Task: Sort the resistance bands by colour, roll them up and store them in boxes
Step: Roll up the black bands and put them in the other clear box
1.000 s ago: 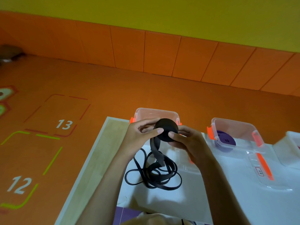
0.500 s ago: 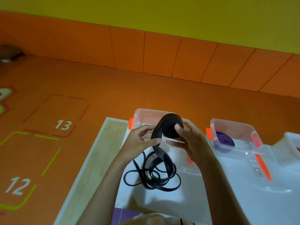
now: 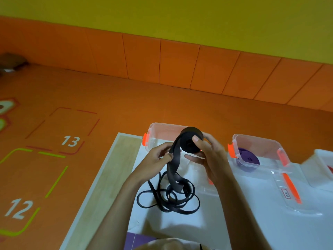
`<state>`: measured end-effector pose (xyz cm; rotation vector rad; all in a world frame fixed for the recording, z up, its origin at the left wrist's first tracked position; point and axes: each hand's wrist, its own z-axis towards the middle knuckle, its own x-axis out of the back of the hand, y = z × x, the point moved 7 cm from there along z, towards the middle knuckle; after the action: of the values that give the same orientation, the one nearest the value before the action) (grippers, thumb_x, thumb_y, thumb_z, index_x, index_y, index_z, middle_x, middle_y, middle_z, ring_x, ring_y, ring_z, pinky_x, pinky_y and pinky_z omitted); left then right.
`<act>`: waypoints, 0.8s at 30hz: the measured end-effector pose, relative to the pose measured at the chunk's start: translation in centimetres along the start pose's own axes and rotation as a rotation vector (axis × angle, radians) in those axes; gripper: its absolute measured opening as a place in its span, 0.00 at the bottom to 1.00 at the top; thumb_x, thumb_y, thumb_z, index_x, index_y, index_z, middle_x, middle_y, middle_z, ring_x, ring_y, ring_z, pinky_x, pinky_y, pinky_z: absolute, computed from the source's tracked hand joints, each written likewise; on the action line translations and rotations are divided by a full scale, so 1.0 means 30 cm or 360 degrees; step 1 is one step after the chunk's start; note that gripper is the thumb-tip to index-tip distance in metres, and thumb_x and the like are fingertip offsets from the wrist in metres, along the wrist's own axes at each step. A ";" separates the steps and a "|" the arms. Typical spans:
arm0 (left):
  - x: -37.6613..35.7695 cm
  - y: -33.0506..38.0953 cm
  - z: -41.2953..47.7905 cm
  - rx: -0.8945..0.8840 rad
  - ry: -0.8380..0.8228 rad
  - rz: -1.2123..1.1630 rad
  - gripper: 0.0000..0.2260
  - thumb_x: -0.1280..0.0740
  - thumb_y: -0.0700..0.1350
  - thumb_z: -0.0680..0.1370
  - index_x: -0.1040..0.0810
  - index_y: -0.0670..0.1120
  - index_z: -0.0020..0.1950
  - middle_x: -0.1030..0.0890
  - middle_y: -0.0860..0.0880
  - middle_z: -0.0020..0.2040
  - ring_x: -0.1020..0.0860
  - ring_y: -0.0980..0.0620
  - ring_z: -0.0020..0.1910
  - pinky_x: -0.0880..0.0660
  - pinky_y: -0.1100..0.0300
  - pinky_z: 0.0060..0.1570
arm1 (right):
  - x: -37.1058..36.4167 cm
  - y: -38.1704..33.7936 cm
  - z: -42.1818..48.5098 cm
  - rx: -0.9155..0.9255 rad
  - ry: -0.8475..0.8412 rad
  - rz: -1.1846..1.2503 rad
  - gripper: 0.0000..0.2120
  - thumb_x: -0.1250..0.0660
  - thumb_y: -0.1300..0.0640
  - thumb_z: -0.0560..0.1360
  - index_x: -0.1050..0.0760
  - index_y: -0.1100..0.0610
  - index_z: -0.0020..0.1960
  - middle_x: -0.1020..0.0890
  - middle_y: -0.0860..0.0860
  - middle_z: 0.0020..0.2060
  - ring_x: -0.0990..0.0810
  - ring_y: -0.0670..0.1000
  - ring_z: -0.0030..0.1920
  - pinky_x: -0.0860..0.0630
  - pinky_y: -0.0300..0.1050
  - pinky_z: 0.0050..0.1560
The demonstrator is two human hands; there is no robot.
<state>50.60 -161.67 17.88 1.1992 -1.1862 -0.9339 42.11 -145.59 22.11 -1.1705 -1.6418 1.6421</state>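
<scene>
In the head view, the right hand [image 3: 207, 156] clamps a half-wound roll of black resistance band [image 3: 191, 139], thumb pressed on its face, fingers wrapped behind, likely to keep the coil from springing loose. The left hand [image 3: 156, 160] pinches the flat strap just below the roll, apparently feeding it under tension. The unwound remainder lies tangled on the white table [image 3: 180, 226]. Behind the roll stands an empty clear box [image 3: 162, 130], probably its destination; the next box [image 3: 259, 147] holds a purple band [image 3: 249, 160].
</scene>
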 end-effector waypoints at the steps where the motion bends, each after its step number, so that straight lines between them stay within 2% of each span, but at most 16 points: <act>1: -0.003 -0.001 -0.002 -0.0004 -0.0013 -0.0014 0.19 0.36 0.40 0.84 0.21 0.62 0.67 0.15 0.53 0.58 0.19 0.54 0.61 0.24 0.58 0.64 | 0.002 -0.001 -0.001 0.0004 0.0008 -0.0005 0.12 0.26 0.49 0.77 0.16 0.49 0.59 0.13 0.57 0.55 0.12 0.59 0.55 0.14 0.54 0.50; 4: 0.001 -0.012 0.001 -0.0008 0.0032 0.0016 0.18 0.30 0.42 0.80 0.21 0.62 0.65 0.14 0.55 0.56 0.18 0.55 0.60 0.22 0.57 0.62 | 0.001 -0.011 -0.006 0.0050 0.0007 -0.0011 0.11 0.26 0.51 0.78 0.17 0.49 0.59 0.13 0.56 0.56 0.13 0.58 0.56 0.14 0.53 0.49; 7: 0.008 -0.022 0.011 -0.0032 0.0160 0.0153 0.17 0.25 0.44 0.78 0.21 0.60 0.62 0.15 0.59 0.55 0.19 0.58 0.58 0.22 0.58 0.60 | -0.013 -0.029 -0.011 0.0117 -0.0019 -0.0025 0.14 0.24 0.49 0.76 0.17 0.50 0.60 0.14 0.55 0.59 0.13 0.57 0.58 0.14 0.53 0.49; 9: 0.015 -0.020 0.014 -0.0062 0.0260 0.0207 0.15 0.24 0.44 0.78 0.20 0.59 0.61 0.16 0.61 0.53 0.19 0.59 0.55 0.22 0.58 0.58 | -0.026 -0.036 -0.013 0.0141 -0.0044 -0.0029 0.15 0.23 0.48 0.75 0.17 0.50 0.60 0.16 0.55 0.61 0.14 0.56 0.60 0.14 0.53 0.49; 11: 0.021 -0.018 0.010 -0.0095 0.0310 0.0208 0.15 0.25 0.43 0.78 0.20 0.60 0.61 0.16 0.61 0.54 0.19 0.57 0.56 0.22 0.57 0.60 | -0.033 -0.036 -0.015 0.0150 -0.0056 -0.0019 0.14 0.24 0.48 0.76 0.17 0.50 0.60 0.16 0.56 0.62 0.15 0.57 0.61 0.14 0.54 0.50; 16: 0.010 0.017 -0.020 -0.0102 0.0150 -0.0060 0.24 0.31 0.38 0.79 0.20 0.65 0.67 0.18 0.61 0.65 0.19 0.59 0.53 0.23 0.68 0.55 | -0.018 -0.028 -0.023 0.0106 -0.0020 0.0079 0.18 0.24 0.47 0.77 0.19 0.52 0.63 0.14 0.57 0.59 0.14 0.60 0.59 0.14 0.56 0.51; 18: 0.008 0.037 -0.030 -0.0101 0.0089 -0.0075 0.25 0.31 0.38 0.80 0.22 0.64 0.70 0.19 0.60 0.67 0.19 0.55 0.55 0.24 0.68 0.58 | -0.013 -0.029 -0.026 0.0074 -0.0014 0.0108 0.18 0.24 0.45 0.76 0.19 0.51 0.63 0.14 0.57 0.59 0.13 0.62 0.58 0.14 0.56 0.50; 21: -0.019 0.062 -0.045 -0.0071 -0.0095 -0.0039 0.24 0.33 0.37 0.83 0.25 0.60 0.75 0.20 0.60 0.69 0.22 0.57 0.66 0.25 0.66 0.64 | -0.012 -0.038 -0.035 0.0096 -0.0027 -0.0002 0.17 0.25 0.44 0.77 0.18 0.48 0.62 0.14 0.54 0.59 0.13 0.59 0.57 0.14 0.51 0.49; 24: -0.039 0.059 -0.058 0.0000 -0.0230 0.0039 0.22 0.32 0.40 0.84 0.26 0.59 0.75 0.19 0.59 0.68 0.23 0.57 0.69 0.26 0.54 0.70 | -0.015 -0.046 -0.050 0.0104 -0.0051 -0.0120 0.17 0.24 0.42 0.74 0.18 0.47 0.60 0.13 0.53 0.55 0.12 0.56 0.55 0.15 0.47 0.47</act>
<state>52.00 -159.94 19.49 1.1294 -1.3127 -1.0158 43.32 -145.06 23.71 -1.0427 -1.6195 1.6623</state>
